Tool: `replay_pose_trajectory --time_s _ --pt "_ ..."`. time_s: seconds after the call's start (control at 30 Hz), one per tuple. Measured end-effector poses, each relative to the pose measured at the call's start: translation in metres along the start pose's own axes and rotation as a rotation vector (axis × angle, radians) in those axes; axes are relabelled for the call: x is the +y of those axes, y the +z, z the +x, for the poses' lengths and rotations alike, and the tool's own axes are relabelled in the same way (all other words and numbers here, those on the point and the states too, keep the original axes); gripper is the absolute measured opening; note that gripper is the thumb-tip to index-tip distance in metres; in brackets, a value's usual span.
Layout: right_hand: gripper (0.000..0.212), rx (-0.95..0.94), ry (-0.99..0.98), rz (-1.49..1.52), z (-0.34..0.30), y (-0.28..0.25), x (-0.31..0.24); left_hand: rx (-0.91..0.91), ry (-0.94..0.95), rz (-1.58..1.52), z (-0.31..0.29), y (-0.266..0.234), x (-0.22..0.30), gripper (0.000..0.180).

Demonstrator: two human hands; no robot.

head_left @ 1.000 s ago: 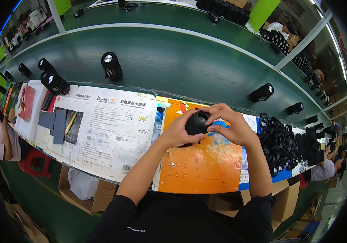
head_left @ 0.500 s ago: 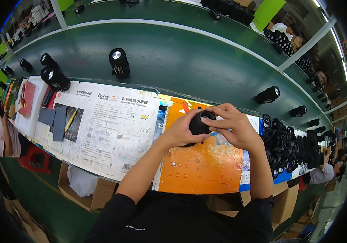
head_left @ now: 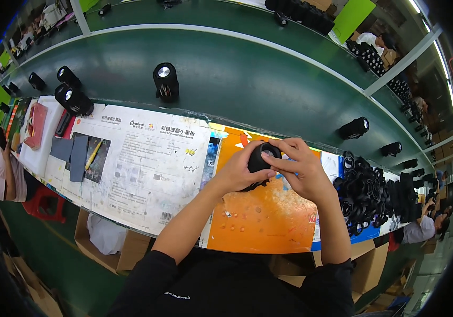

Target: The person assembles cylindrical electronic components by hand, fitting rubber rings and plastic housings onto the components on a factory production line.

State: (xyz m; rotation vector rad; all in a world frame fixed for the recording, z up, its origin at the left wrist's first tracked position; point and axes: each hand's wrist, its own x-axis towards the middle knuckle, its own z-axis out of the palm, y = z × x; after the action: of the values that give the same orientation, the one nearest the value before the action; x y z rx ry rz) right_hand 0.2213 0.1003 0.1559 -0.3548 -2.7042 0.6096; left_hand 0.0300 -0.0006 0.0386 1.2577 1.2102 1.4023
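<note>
Over the orange sheet, both of my hands close around a black cylindrical speaker (head_left: 257, 161). Its round end, with a dark ring-shaped rim, tilts up toward me. My left hand (head_left: 237, 170) wraps the near left side, with the thumb laid across the front. On the right, my right hand (head_left: 304, 168) pinches at the rim with thumb and fingers. The fingers hide much of the speaker's body. A heap of black rings (head_left: 363, 187) lies on the bench beyond my right forearm.
A green conveyor belt (head_left: 268, 90) runs past the bench, carrying upright black speakers (head_left: 166, 83) and others lying down (head_left: 354, 128). White printed card (head_left: 147, 158), a yellow pen (head_left: 93, 155) and a white foam tray (head_left: 45, 150) lie leftward. Co-workers sit at both sides.
The speakers on the belt have shifted to the right. My right fingers have moved slightly on the rim, and the held speaker has turned a little.
</note>
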Motion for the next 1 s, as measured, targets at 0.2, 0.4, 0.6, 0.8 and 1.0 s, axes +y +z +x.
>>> replay_pose_trajectory --time_s 0.2,0.4,0.6,0.8,1.0 --pt "0.03 -0.011 0.197 0.074 0.046 -0.006 -0.007 -0.002 0.101 0.018 -0.005 0.003 -0.008 0.081" --pt "0.061 -0.314 0.295 0.063 0.089 0.062 0.01 -0.01 0.111 0.003 -0.005 0.007 -0.017 0.066" --pt "0.052 -0.269 0.567 0.216 0.084 0.052 -0.004 -0.028 0.121 0.071 -0.007 0.005 -0.012 0.07" --pt "0.037 0.122 0.509 0.41 0.07 0.058 -0.006 -0.113 -0.066 -0.097 -0.007 0.002 0.002 0.072" --pt "0.039 0.49 0.477 0.874 -0.021 0.118 0.015 0.128 0.21 -0.578 -0.003 0.001 -0.021 0.081"
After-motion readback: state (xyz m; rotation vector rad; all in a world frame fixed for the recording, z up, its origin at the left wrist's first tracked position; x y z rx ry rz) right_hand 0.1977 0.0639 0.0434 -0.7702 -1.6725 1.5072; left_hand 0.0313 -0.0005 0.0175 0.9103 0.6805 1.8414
